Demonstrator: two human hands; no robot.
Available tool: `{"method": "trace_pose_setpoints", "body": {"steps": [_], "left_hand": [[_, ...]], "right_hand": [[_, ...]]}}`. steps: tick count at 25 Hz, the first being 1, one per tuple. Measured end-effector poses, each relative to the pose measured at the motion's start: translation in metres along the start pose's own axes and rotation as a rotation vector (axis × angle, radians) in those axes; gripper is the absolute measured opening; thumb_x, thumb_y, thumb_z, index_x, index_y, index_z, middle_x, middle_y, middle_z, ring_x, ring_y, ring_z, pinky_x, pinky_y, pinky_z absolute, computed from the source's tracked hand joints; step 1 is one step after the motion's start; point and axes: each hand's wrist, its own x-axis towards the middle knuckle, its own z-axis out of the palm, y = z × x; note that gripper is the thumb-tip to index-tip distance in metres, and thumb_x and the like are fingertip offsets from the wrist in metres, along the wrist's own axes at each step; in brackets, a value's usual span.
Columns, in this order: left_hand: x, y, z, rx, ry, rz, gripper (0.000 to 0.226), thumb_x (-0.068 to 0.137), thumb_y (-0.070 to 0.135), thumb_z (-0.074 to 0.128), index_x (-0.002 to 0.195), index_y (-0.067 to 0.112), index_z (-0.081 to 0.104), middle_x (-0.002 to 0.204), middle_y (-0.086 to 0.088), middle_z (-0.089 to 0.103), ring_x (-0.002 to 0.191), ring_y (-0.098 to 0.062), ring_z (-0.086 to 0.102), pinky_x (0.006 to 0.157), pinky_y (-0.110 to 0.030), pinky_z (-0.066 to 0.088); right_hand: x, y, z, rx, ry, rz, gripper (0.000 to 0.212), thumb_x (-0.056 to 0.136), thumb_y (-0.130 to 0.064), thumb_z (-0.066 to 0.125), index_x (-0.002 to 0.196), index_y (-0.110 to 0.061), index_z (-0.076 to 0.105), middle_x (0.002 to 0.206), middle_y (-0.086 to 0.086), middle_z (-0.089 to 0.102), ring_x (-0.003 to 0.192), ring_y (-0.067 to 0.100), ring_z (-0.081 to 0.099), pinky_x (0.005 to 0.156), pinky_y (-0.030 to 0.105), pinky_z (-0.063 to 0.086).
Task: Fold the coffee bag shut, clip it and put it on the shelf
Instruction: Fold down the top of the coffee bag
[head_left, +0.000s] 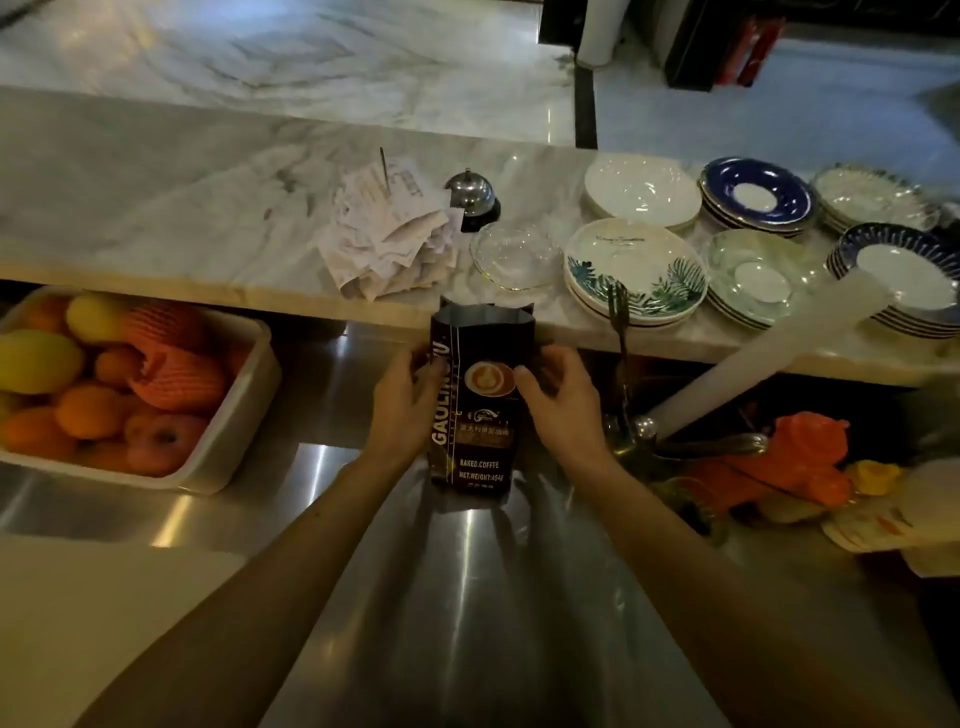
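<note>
Between the left hand (405, 405) and the right hand (563, 402), the coffee bag (480, 400) looks like dark, slightly glossy printed foil, its open mouth lined in dull silver. Under both hands the counter (467, 597) is brushed stainless steel with streaky reflections. Beyond the hands, the raised ledge (182, 208) is polished veined marble; on it lie crumpled paper receipts (389, 234), a shiny chromed bell (470, 193), clear glass dishes (514, 254) and glazed ceramic plates (636, 267). Left of the left hand, a matt white plastic tub (244, 415) holds waxy fruit, some in orange foam netting (174, 358).
</note>
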Motion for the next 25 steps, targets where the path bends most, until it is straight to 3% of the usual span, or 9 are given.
{"method": "trace_pose_setpoints", "body": {"steps": [7,13,18,22,25], "left_hand": [[0.018,-0.014,0.020,-0.070,0.046,0.027,0.020,0.100,0.019,0.048,0.113,0.008,0.057,0.097,0.011,0.066,0.089,0.007,0.065,0.073,-0.009,0.048],[0.013,-0.016,0.016,-0.095,0.091,0.025,0.008,0.096,0.011,0.055,0.095,0.013,0.062,0.086,0.010,0.067,0.079,0.001,0.065,0.071,-0.013,0.051],[-0.020,-0.005,0.011,-0.081,0.167,0.002,0.009,0.092,0.009,0.061,0.086,0.016,0.065,0.080,0.005,0.069,0.075,-0.009,0.067,0.070,-0.023,0.056],[-0.058,0.012,0.008,-0.122,0.216,0.026,0.007,0.089,0.005,0.064,0.093,0.011,0.061,0.083,0.006,0.067,0.075,-0.001,0.067,0.068,-0.014,0.053],[-0.091,0.029,0.004,-0.143,0.223,0.050,0.011,0.088,0.004,0.066,0.094,0.009,0.059,0.084,0.005,0.067,0.077,0.002,0.067,0.068,-0.012,0.052]], "right_hand": [[0.020,0.023,0.008,-0.041,0.015,0.018,0.019,0.093,-0.031,0.057,0.107,-0.020,0.061,0.105,-0.004,0.068,0.098,0.009,0.064,0.088,0.040,0.056],[0.014,0.026,0.010,-0.042,0.083,-0.001,0.011,0.093,-0.025,0.059,0.086,-0.019,0.064,0.085,-0.005,0.068,0.083,0.005,0.065,0.078,0.029,0.056],[-0.012,0.023,0.007,-0.029,0.107,-0.011,0.013,0.092,-0.020,0.059,0.081,-0.015,0.064,0.080,-0.001,0.069,0.076,0.004,0.065,0.070,0.022,0.055],[-0.046,0.020,-0.001,-0.016,0.118,-0.085,0.015,0.092,-0.019,0.059,0.081,-0.011,0.064,0.079,0.009,0.069,0.078,0.022,0.067,0.073,0.042,0.058],[-0.080,0.018,-0.012,-0.044,0.116,-0.113,0.017,0.092,-0.022,0.058,0.082,-0.010,0.064,0.079,0.007,0.068,0.079,0.022,0.067,0.074,0.046,0.058]]}}
